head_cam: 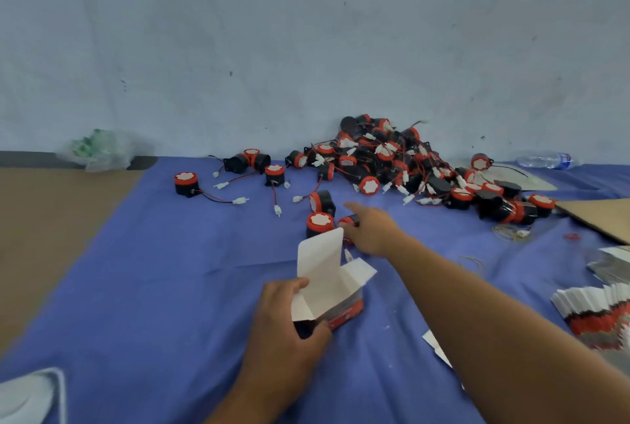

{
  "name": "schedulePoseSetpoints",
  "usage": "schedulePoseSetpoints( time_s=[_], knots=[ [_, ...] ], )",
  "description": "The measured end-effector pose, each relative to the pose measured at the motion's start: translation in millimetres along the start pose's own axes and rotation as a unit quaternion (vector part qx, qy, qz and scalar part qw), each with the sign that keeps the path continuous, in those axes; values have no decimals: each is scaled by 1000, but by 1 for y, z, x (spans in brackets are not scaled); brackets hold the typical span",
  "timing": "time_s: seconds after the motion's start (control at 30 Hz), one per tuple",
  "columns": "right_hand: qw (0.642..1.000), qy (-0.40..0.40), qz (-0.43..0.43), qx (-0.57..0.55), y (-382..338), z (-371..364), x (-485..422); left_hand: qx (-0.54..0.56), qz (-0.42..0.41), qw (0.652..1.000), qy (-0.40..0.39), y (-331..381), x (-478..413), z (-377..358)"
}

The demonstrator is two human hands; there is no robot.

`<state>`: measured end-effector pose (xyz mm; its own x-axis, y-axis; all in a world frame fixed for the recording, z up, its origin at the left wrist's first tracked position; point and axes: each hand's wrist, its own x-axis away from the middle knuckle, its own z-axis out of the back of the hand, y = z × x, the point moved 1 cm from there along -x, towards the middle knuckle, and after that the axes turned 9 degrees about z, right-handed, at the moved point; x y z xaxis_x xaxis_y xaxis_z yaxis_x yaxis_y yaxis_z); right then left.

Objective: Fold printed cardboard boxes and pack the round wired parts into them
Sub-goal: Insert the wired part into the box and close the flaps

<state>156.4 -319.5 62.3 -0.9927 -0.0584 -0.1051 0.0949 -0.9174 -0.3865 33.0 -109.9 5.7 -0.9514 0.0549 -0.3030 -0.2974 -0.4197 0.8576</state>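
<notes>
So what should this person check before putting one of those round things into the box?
1. Grip of left hand on box: ok.
2. Its top flaps open: ok.
3. Its bottom closed: cannot tell, hidden.
4. Reach of right hand to a round part: ok.
5. Firm hold on that part: cannot tell, blurred.
6. Nothing tangled with it: cannot tell.

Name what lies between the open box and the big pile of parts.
Head view: the right hand and three loose round parts on the blue cloth.
</notes>
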Motion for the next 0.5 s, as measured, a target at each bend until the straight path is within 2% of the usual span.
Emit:
schedulePoseSetpoints(
  time_s=[0.03,0.1,0.17,0.2,0.27,0.33,0.43,0.5],
  knots=[
    [1000,-1,-17,1,2,-5,-3,2,-3,1000,-3,0,0,0],
    [997,48,-59,-30,6,-9,-2,0,-8,1000,-12,-1,-1,0],
    [977,140,-89,-132,9,-4,10,0,-9,1000,-28,-1,-1,1],
    [954,192,-94,-208,11,3,21,1,-12,999,-36,-1,0,1],
    [888,290,-70,-349,11,23,48,3,-21,998,-57,-2,0,1],
    [812,349,-22,-467,3,44,79,3,-27,996,-83,-2,1,1],
    [672,390,50,-628,-13,70,121,-1,-36,994,-102,2,4,2],
    [592,391,63,-702,-21,82,140,-10,-44,994,-104,4,5,2]
  ],
)
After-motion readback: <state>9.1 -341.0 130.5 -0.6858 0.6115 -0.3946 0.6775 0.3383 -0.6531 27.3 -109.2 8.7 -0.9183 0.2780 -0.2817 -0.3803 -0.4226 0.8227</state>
